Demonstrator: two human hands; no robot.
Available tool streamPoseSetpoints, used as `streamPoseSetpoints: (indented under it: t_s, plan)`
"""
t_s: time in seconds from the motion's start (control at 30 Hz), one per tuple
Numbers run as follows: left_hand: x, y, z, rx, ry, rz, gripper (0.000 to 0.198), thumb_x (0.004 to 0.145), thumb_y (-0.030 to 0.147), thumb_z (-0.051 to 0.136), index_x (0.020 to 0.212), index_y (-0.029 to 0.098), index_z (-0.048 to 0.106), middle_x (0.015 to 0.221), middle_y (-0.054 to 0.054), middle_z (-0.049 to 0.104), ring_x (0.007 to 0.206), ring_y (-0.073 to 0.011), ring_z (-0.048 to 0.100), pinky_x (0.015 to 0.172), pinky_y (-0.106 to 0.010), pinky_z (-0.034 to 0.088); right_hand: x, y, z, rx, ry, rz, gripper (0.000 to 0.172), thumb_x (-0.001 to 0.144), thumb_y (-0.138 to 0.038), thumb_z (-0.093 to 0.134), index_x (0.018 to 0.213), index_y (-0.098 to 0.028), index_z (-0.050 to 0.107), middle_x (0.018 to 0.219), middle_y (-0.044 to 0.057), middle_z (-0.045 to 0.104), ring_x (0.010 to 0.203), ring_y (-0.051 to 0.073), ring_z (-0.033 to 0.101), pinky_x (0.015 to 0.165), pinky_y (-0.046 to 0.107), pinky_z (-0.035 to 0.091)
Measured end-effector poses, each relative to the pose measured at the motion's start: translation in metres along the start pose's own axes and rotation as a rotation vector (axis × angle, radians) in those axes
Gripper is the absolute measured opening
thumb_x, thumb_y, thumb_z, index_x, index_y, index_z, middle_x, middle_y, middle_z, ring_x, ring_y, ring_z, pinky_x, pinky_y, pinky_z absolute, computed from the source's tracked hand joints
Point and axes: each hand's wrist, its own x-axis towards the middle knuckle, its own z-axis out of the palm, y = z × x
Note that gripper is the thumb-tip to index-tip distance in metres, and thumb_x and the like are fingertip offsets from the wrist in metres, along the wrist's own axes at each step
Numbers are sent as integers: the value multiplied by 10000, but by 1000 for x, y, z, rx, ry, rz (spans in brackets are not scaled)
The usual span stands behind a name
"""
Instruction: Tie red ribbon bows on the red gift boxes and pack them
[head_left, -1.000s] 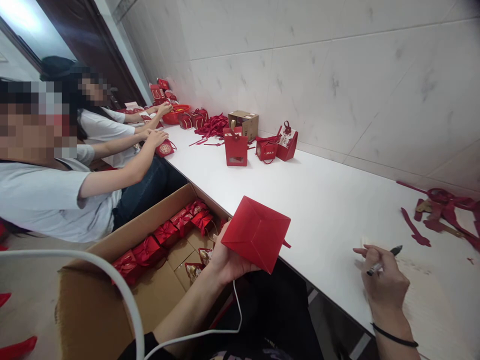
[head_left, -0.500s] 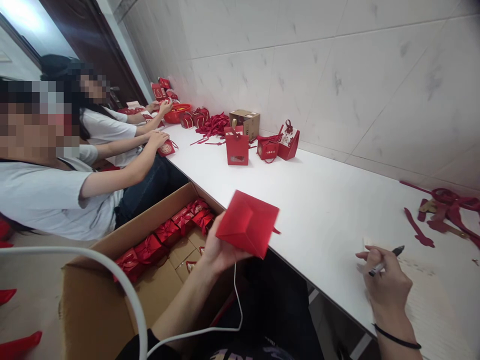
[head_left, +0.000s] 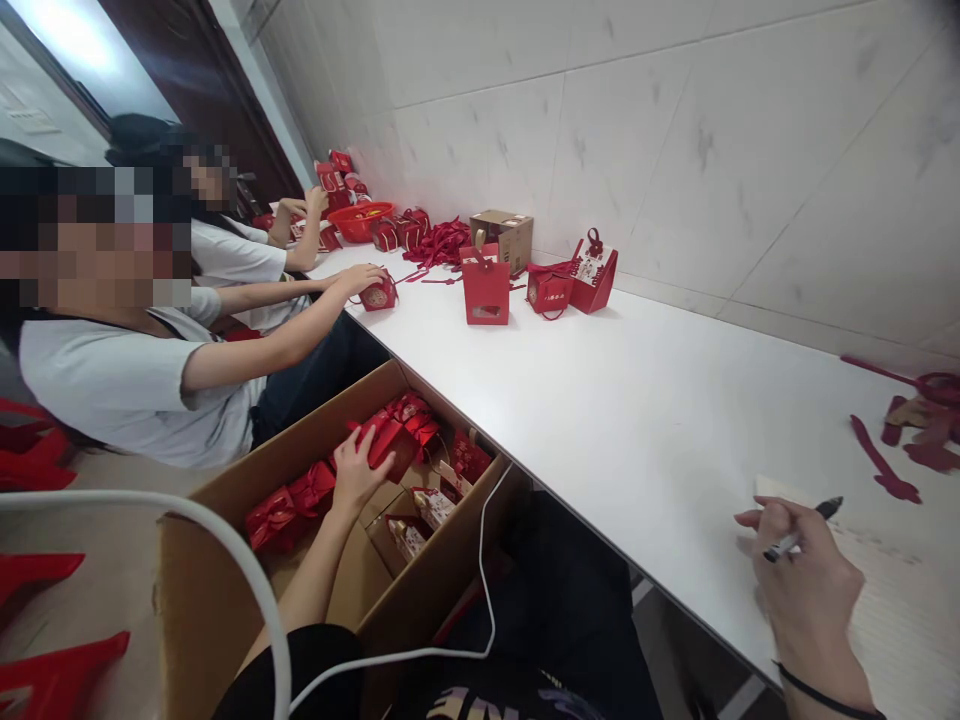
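My left hand (head_left: 356, 468) reaches down into the brown cardboard box (head_left: 225, 600) on the floor and grips a red gift box (head_left: 390, 445) among the row of red ribboned gift boxes (head_left: 289, 495) packed there. My right hand (head_left: 806, 575) rests on the white table (head_left: 637, 410) at the right, fingers closed round a black pen (head_left: 802, 530) held over a sheet of paper (head_left: 892, 590).
Two other people sit at the table's left, their hands on small red boxes (head_left: 377, 292). A red bag (head_left: 484, 285), more red gift boxes (head_left: 574, 280), a small brown carton (head_left: 502, 235) and ribbons (head_left: 442, 243) stand along the wall. Red ribbon pieces (head_left: 900, 440) lie at the far right. A white cable (head_left: 225, 560) crosses my lap.
My left hand has carried the red gift box from above the table edge down and left into the cardboard box. The right hand with the pen has stayed put.
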Motion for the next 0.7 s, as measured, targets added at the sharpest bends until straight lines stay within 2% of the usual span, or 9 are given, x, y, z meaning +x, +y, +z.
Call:
streamPoseSetpoints:
  t_s: [0.13,0.2,0.3,0.47,0.53,0.63,0.7]
  plan:
    - [-23,-26,37,-30,-229,33,579,686,374,585,1210,131,543,1353,-205,396,1239,-381,329,1015,-530,256,0,2,1,2,-11,17,288,813,-408,365,842,-198,560,665,59,635,584,216,589,546,310,421]
    - [-32,-37,53,-76,-277,30,606,647,352,614,1200,115,542,1348,-228,398,1227,-392,352,1008,-531,270,0,5,3,-2,-9,28,287,809,-413,372,845,-201,562,666,57,636,590,221,589,543,314,417]
    - [-44,-49,70,-120,-285,10,685,611,375,633,1212,71,507,1348,-264,376,1233,-415,357,1004,-537,284,0,9,4,-4,-19,41,305,818,-431,366,861,-201,561,674,54,636,606,227,593,547,316,415]
    - [-62,-59,79,-184,-224,-57,797,638,518,586,1273,68,413,1414,-265,260,1328,-432,194,1040,-560,212,0,10,4,-12,-32,40,324,829,-439,353,864,-194,562,668,47,633,601,211,595,578,309,433]
    - [-65,-59,79,-159,-196,-91,854,654,546,546,1288,0,373,1415,-314,214,1326,-465,151,1036,-592,173,1,8,5,-10,-28,24,309,834,-427,361,846,-193,563,654,38,630,591,195,597,583,294,440]
    - [-62,-58,79,-41,-199,-116,913,669,560,505,1268,-112,351,1364,-394,229,1287,-502,203,1024,-598,181,2,7,5,9,-38,11,318,848,-442,376,831,-185,564,632,32,624,539,166,585,555,265,443]
    - [-56,-57,81,25,-200,-85,878,677,546,492,1274,-85,363,1341,-377,292,1268,-482,270,1023,-581,211,3,6,6,31,-43,4,355,859,-475,375,837,-176,563,623,33,621,507,152,571,536,253,442]
